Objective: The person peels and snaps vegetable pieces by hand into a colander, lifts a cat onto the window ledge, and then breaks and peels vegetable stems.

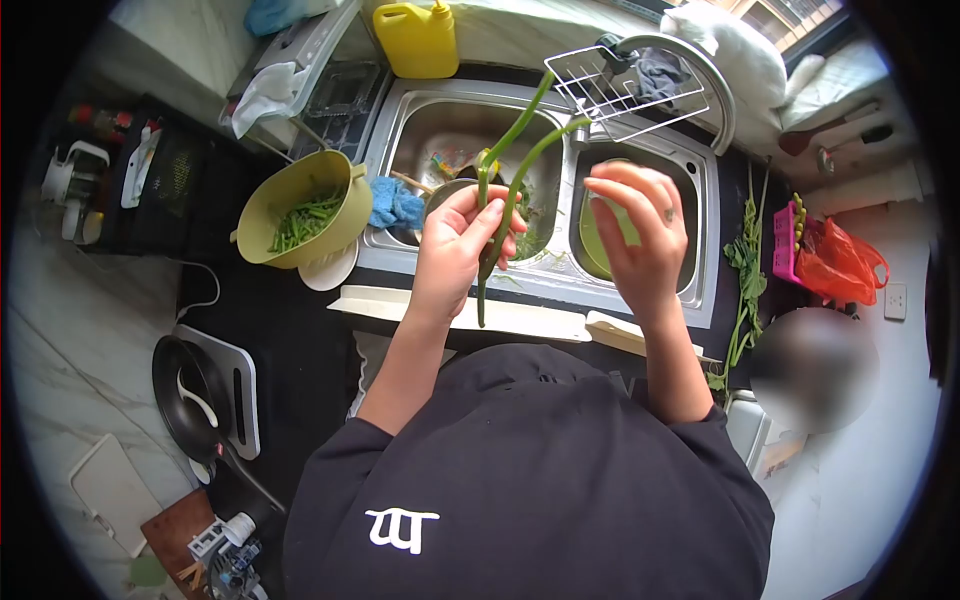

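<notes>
My left hand (pixel 463 245) is closed around two long green vegetable stems (pixel 517 185), raised over the front of the left sink basin (pixel 408 135). The stems' upper ends spread apart, and one lower end hangs below my fingers. To the right, my right hand (pixel 640 215) is lifted above the right basin, its fingers bent and apart from the thumb, with nothing visible between them. Beneath it, a green tub (pixel 592 235) is partly hidden. In the left basin lie green scraps, a colourful wrapper and a round metal vessel, partly covered by my left hand.
A yellow-green pot (pixel 345 225) of cut green stems stands left of the sink, beside a blue cloth (pixel 396 204). A wire rack (pixel 640 100) sits under the curved faucet (pixel 722 90). Leafy stems (pixel 742 265) and a red bag (pixel 838 262) lie right. A frying pan (pixel 190 390) is lower left.
</notes>
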The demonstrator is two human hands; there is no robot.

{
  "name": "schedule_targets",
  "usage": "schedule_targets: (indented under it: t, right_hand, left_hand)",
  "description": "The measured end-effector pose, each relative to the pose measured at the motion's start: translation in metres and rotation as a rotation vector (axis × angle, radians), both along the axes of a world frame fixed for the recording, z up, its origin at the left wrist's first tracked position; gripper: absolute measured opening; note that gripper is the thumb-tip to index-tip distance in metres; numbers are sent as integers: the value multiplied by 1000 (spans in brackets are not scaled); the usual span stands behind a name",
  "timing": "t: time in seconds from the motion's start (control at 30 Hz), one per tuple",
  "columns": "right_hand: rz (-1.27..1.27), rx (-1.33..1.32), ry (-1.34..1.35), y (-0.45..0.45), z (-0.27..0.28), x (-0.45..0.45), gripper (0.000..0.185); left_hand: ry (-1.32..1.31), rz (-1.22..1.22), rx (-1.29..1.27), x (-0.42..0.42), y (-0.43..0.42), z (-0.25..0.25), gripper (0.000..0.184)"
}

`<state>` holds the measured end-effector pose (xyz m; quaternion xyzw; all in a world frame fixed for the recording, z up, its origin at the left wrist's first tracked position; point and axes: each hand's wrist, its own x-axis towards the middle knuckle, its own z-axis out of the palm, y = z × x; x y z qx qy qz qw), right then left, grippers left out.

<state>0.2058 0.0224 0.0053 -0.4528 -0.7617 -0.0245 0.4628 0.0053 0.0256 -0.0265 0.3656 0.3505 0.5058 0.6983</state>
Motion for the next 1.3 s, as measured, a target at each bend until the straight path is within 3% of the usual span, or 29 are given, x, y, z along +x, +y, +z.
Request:
schedule_targets:
  t: [0.17,0.27,0.4,0.57,0.63,0.67,0.7,0.77,0.83,0.87,0.93,0.97,1.03,1.1,1.17,1.3]
  right_hand:
    - [-131,118,-389,3,1,0,37]
    - [-42,60,-469,1,-7,3,28]
    - [94,-4,-501,-5,-18,2,12]
    - [155,-157,-430,-13,-36,-1,11]
    - [241,-368,12,-18,-41,-3,7]
    - [269,-601,300,-22,-42,-7,5]
    - [272,-603,300,-22,-47,-10,5]
    - [436,-954,1214,-20,-66,-12,8]
    - [402,-814,1583,4,-79,20,12]
    - [443,-697,1609,11,-83,41,13]
    - [233,-447,1296,8,-48,50,15]
    - [193,-327,980,1,-26,49,13]
    - [37,30,51,-3,12,42,6]
    - [24,141,-409,-11,29,18,4]
    - [-6,124,-572,-7,15,3,9]
    - [109,-86,-587,-1,-9,13,14]
  left_hand:
    - [93,-49,-14,6,-5,0,16]
    - [235,-105,10,5,-5,0,16]
    - [465,-222,95,5,-5,0,15]
    - [527,-291,169,8,-7,-7,17]
    - [291,-239,80,15,-10,-4,19]
    - [291,-237,77,16,-10,-3,19]
    - [263,-232,52,17,-8,-1,20]
    - [236,-223,27,17,-9,-1,20]
    - [278,-92,80,14,-10,-1,22]
    - [305,-59,71,9,-10,-3,23]
    - [462,-45,123,2,-5,-16,23]
    - [620,-44,167,1,-6,-20,24]
    - [744,-64,160,6,-8,-8,22]
    - [886,-93,226,14,-10,-4,19]
    - [869,-97,268,16,-11,-3,17]
    - [801,-105,233,8,-11,4,17]
